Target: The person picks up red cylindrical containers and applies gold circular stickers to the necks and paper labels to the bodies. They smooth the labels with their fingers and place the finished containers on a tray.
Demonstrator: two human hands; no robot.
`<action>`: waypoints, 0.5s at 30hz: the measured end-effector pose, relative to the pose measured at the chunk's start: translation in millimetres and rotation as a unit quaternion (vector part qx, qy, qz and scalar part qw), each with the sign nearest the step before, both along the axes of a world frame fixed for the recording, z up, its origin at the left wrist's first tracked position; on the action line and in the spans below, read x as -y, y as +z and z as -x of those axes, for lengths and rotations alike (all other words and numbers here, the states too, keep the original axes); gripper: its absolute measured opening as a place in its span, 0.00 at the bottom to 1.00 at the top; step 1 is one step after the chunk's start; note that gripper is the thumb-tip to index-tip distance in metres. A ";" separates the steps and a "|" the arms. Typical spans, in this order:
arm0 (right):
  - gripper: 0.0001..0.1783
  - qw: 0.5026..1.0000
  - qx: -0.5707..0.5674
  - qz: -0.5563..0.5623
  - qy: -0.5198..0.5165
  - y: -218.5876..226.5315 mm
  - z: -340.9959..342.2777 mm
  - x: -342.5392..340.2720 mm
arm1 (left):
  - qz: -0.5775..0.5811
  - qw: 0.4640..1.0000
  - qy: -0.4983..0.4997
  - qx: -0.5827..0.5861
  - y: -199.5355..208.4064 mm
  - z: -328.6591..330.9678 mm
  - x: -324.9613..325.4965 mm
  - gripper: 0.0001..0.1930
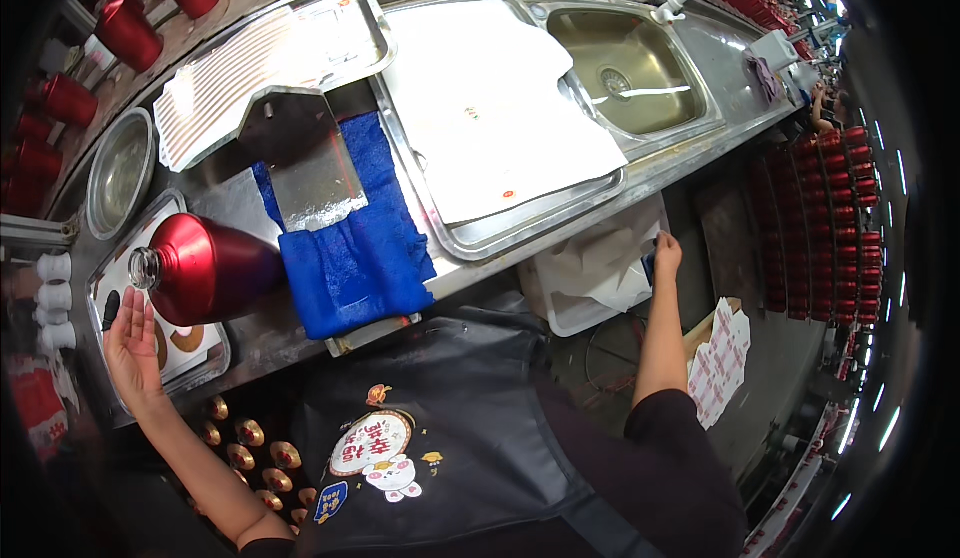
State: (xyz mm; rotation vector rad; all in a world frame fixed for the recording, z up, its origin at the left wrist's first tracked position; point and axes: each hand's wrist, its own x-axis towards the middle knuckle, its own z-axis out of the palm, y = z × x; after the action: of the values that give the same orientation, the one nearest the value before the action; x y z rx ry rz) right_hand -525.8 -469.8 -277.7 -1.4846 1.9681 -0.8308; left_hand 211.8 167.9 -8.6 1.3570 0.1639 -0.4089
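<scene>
The left hand (135, 343) is hovering open, fingers just beside the clear-mouthed neck of one glossy red, rounded bottle (225, 268) lying against one bright-blue cloth (350, 273); the right hand (667, 256) is hovering by one white plastic bin (565, 313), its grip unclear.

White sheets (490, 88) at twelve o'clock look overbright, and glare streaks the sink (655, 63) at one o'clock. Lamps (890, 430) shine at four o'clock; toward the black edge, lines bend.

Glossy red bottle (215, 270), seemingly glass, and rough blue cloth (350, 276).
</scene>
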 end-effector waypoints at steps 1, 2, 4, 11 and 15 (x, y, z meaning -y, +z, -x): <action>0.19 0.998 -0.050 -0.007 0.027 -9.3 4.4 -3.6 | 0.002 1.000 -0.013 0.008 0.2 3.0 -3.1 0.18; 0.21 0.995 -0.096 -0.033 0.022 -10.2 6.6 -4.9 | -0.012 1.000 0.000 0.003 1.3 6.6 -6.3 0.18; 0.24 0.991 -0.122 -0.043 0.044 7.4 4.0 -3.8 | -0.026 0.999 0.029 0.003 4.1 16.4 -12.4 0.19; 0.13 0.942 -0.129 0.283 0.130 198.5 -117.9 18.1 | -0.105 0.974 0.125 0.155 6.2 57.5 -41.3 0.08; 0.13 0.938 0.151 0.217 0.225 280.9 -249.7 -22.8 | -0.186 0.927 0.242 0.220 5.7 62.9 -62.4 0.12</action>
State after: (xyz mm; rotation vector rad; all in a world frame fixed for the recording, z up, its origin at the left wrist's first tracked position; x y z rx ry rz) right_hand -276.1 -447.0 3.3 -1.8245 1.1962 -1.2414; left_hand 148.9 230.3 -2.9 1.6841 0.2021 0.3632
